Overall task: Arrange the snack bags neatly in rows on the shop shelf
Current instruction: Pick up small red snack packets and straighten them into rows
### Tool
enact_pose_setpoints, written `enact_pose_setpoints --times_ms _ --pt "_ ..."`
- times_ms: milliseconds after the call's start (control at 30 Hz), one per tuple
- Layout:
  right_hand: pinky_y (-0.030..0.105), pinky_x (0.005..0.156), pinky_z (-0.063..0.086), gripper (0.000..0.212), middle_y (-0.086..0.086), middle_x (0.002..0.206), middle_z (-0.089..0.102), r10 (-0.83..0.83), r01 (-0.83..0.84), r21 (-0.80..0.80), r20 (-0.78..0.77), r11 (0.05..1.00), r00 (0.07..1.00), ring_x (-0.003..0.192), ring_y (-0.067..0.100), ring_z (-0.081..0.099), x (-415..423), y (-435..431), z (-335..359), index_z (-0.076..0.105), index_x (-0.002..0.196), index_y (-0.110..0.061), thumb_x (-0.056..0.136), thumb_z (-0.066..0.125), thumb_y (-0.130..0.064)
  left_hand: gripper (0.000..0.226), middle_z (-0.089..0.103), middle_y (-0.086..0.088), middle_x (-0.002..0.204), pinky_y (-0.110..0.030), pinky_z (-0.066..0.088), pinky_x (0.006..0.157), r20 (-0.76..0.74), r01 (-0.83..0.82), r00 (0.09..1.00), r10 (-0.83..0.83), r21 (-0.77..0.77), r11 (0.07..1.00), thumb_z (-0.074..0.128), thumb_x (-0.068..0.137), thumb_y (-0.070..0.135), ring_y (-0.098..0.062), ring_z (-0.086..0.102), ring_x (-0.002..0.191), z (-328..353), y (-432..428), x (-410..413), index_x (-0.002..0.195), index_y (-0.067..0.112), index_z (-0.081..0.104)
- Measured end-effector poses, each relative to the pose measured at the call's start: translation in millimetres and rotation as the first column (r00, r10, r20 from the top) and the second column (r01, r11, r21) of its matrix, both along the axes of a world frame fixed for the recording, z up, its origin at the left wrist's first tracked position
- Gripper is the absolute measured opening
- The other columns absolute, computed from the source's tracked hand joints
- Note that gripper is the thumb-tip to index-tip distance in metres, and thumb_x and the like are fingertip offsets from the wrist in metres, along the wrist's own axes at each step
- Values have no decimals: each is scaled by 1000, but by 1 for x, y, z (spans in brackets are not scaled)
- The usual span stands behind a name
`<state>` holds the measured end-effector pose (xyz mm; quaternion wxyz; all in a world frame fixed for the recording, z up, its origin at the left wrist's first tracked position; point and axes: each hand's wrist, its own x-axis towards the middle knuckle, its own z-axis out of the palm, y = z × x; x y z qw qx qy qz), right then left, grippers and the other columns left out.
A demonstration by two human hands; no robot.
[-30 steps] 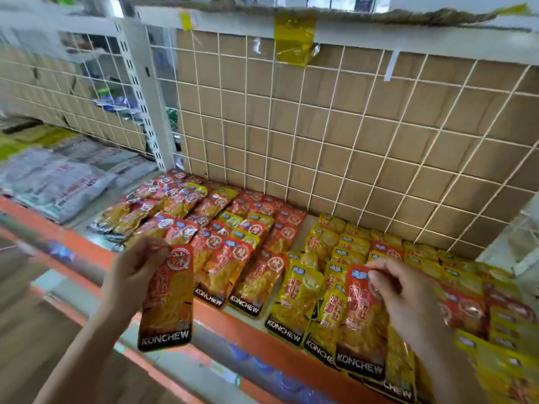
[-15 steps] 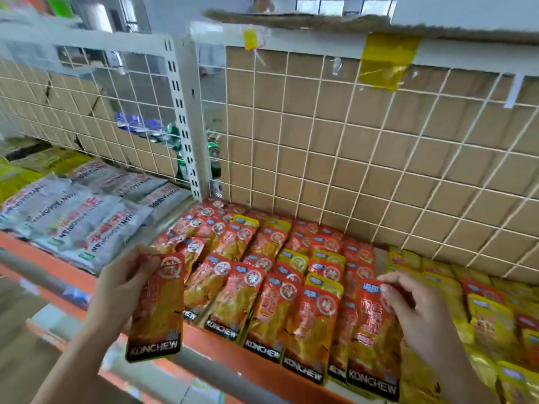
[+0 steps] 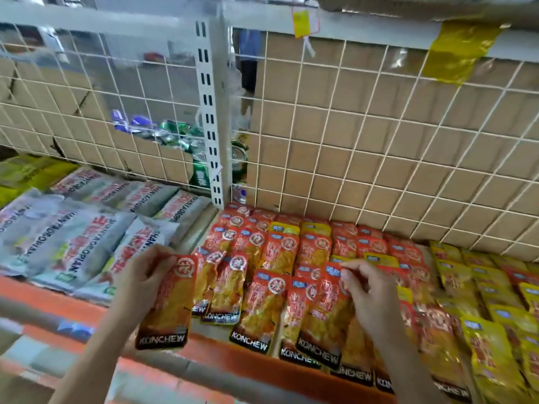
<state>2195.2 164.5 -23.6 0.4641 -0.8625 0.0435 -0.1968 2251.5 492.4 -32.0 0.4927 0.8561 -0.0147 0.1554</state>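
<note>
Over the orange shelf edge [image 3: 215,349], the left hand [image 3: 140,282] grips a glossy red-orange foil snack bag [image 3: 167,307]; the right hand [image 3: 372,298] pinches a front-row bag [image 3: 322,316]; tugging could dislodge overlapping neighbours [image 3: 262,310].

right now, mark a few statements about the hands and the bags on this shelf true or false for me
1. The left hand grips a red KONCHEW bag. True.
2. The right hand is empty and away from the bags. False: it pinches the top of a front-row red bag.
3. The grey bags lie to the right of the red ones. False: they lie to the left.
4. Yellow bags lie at the right end of the shelf. True.
5. The shelf's back is a solid glass pane. False: it is a white wire grid.
</note>
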Motion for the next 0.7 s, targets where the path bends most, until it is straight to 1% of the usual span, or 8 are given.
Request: enact_pose_setpoints --times_ms 67,133,233,333,400,467,600,700 --pt "9 62 43 19 -12 70 59 23 -23 -5 -37 1000 999 70 -4 57 9 21 -3 60 86 -27 89 58 -9 24 62 3 71 -8 37 57 -13 37 999 -36 52 998 60 86 1 2 55 63 -5 -2 12 74 22 59" --pt "8 64 42 18 -15 73 59 41 -43 -39 -44 998 998 70 0 58 18 37 -5 60 83 -27 89 58 -9 25 61 12 68 -17 39 59 -61 58 997 -52 91 994 62 87 9 -2 55 64 -13 -3 24 74 30 58" --pt "3 68 40 13 -18 78 58 86 -92 -81 -76 992 993 73 -4 55 29 57 -6 61 86 -21 88 59 -9 23 56 16 53 -26 36 51 -83 109 992 -99 134 985 62 87 10 1 48 50 -20 -8 36 75 30 58" --pt "1 70 38 8 -13 81 59 106 -117 -149 -80 982 991 75 -6 53 39 70 -10 66 93 -12 88 60 -10 15 63 11 73 -27 39 61 -50 94 995 -84 227 969 62 86 11 -12 57 67 -19 -13 42 81 25 60" --pt "2 69 40 11 -11 84 59 120 -137 -192 -98 972 988 74 -5 53 44 78 -15 66 97 -11 89 60 -12 9 64 5 86 -28 38 67 -16 72 997 -70 262 962 63 85 10 -15 56 79 -20 -16 43 85 19 63" --pt "4 67 40 11 -11 86 60 127 -151 -254 -111 955 986 77 -2 55 47 84 -20 66 99 -14 90 59 -16 6 62 4 90 -28 37 67 -3 72 997 -75 320 945 63 85 11 -14 54 81 -23 -18 44 87 17 64" --pt "1 66 33 12 -8 96 60 129 -160 -400 -103 902 986 84 1 52 49 92 -25 64 98 -15 91 57 -20 6 60 6 93 -32 43 72 -2 90 995 -97 375 923 63 86 18 -15 54 88 -30 -19 47 86 24 65" --pt "6 72 33 13 -4 95 59 129 -141 -478 -57 867 990 89 8 53 50 94 -28 65 96 -13 91 57 -22 4 60 4 91 -33 43 73 3 83 996 -92 402 912 65 84 20 -19 54 90 -34 -20 48 87 23 65"
